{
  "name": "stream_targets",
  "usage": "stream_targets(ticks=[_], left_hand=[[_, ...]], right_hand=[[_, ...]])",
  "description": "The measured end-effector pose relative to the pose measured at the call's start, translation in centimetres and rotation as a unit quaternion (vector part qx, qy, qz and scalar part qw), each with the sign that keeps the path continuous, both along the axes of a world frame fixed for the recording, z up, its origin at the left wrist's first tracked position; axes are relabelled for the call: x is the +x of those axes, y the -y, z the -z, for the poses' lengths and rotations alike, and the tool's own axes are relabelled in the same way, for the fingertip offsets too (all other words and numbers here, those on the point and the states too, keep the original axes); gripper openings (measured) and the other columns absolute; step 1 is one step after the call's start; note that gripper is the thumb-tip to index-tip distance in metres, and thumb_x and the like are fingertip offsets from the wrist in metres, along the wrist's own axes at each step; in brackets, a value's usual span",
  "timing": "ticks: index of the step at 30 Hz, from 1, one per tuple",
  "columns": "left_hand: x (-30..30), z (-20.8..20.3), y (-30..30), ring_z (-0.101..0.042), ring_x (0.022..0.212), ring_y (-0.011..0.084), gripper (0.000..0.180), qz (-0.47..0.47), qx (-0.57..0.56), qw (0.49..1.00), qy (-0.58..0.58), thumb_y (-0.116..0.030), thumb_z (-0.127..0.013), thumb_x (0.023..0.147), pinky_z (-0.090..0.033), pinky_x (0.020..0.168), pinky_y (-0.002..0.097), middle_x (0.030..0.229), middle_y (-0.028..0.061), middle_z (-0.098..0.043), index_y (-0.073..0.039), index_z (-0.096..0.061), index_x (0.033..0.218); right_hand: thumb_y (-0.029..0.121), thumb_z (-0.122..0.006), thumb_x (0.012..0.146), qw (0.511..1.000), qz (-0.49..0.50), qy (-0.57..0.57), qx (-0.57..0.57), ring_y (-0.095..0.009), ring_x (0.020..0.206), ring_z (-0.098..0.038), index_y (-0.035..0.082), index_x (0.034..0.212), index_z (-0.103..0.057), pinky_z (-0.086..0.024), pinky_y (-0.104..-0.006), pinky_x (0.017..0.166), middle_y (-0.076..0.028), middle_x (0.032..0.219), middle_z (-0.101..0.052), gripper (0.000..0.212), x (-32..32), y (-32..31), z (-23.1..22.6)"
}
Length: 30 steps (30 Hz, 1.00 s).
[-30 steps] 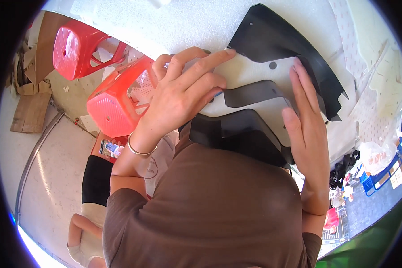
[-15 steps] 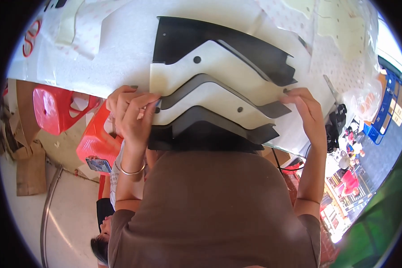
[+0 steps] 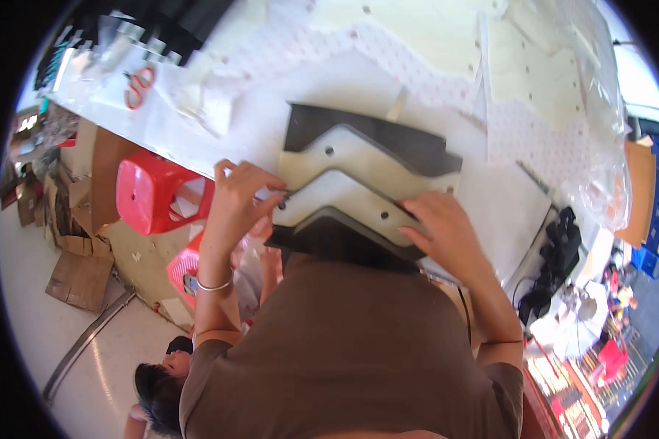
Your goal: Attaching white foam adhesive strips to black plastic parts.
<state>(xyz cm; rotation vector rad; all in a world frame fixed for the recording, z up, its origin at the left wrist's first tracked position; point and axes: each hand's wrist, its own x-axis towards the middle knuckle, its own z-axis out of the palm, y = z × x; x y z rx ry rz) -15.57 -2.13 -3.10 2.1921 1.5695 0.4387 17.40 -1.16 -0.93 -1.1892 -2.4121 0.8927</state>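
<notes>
In front of me lie two black angular panels, overlapping, each with a cream chevron-shaped layer and small dark holes. The rear panel (image 3: 364, 156) lies farther from me. Nearer my body is the front panel (image 3: 337, 192), its black lower part against my shirt. My left hand (image 3: 240, 196) pinches the left end of the front panel's cream layer between thumb and fingertips. On the right end of that layer, my right hand (image 3: 447, 228) is closed over it, thumb toward me and fingers on the far side. What lies under the fingertips is hidden.
Orange-handled scissors (image 3: 139, 88) lie on the white table (image 3: 260, 110) at the far left. Cream dotted sheets (image 3: 417, 51) spread across the back. A black bundle (image 3: 556, 256) sits at the right edge. A red stool (image 3: 154, 192) and a seated person (image 3: 161, 384) are at left.
My view has shifted, so more of the table's far side shows. My right hand has moved from the rear panel's right end inward to the front panel. My left hand stays at the left ends.
</notes>
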Motion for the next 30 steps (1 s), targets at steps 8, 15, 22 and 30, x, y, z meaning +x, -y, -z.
stream_targets(ticks=[8,15,22,30], left_hand=[[4.4,-5.7,0.1,-0.058,0.074,0.0263,0.038,0.016,0.092,0.995,0.037,-0.008,-0.069,0.073,-0.045,0.070,0.0339,0.084,0.0094,-0.062,-0.007,-0.061,0.110],[-1.8,-13.8,-11.2,-0.063,0.083,0.0359,0.023,-0.084,0.365,0.926,0.047,-0.005,-0.058,0.081,-0.052,0.069,0.0417,0.094,0.0169,-0.064,-0.006,-0.060,0.104],[-23.6,-25.6,-28.6,-0.061,0.088,0.0402,0.022,-0.208,0.461,0.852,-0.137,-0.019,-0.061,0.084,-0.049,0.077,0.0448,0.090,0.0225,-0.064,-0.007,-0.064,0.102],[-33.1,-15.7,-41.8,-0.059,0.111,0.0291,0.037,-0.233,0.283,0.911,-0.190,-0.033,-0.054,0.089,-0.045,0.096,0.0386,0.118,0.0117,-0.063,-0.011,-0.062,0.118]], right_hand=[[0.008,-0.067,0.075,0.984,-0.060,0.010,0.166,-0.024,0.083,-0.054,0.006,0.095,-0.064,-0.041,-0.0337,0.073,-0.004,0.079,-0.056,0.019,0.3,-2.0,-4.2],[0.008,-0.050,0.089,0.897,0.260,-0.262,0.245,-0.022,0.096,-0.054,0.002,0.105,-0.063,-0.040,-0.0334,0.088,-0.011,0.100,-0.060,0.022,4.8,-5.0,-6.8],[0.005,-0.048,0.091,0.924,0.270,-0.250,0.107,-0.019,0.088,-0.056,-0.001,0.105,-0.062,-0.042,-0.0300,0.084,-0.009,0.091,-0.061,0.020,5.6,-3.3,-1.7],[0.006,-0.052,0.092,0.889,0.405,-0.200,0.072,-0.019,0.085,-0.058,-0.002,0.099,-0.064,-0.044,-0.0287,0.080,-0.011,0.089,-0.062,0.016,7.5,0.5,-0.8]])
